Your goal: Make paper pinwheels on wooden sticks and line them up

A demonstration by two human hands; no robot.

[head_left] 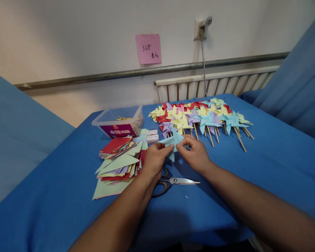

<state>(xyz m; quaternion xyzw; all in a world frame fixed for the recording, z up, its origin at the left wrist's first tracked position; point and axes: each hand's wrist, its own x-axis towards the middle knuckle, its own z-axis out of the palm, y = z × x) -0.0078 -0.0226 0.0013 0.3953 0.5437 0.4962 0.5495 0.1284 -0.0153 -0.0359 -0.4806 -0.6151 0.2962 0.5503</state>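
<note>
Paper (174, 140), light blue and folded into points, is held above the surface (265, 175), between its far and near edges. We see left hand (155, 157) and right hand (195, 154) equally near on either side, fingers of both pinching it; no long axis stands out.

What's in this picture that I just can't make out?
All in the head view:
- Light-blue paper: far side, turned away beyond the left hand and right hand.
- Scissors: part of the handles, behind the left forearm, itself cut off by the bottom edge.
- Small white items: print too small.
</note>
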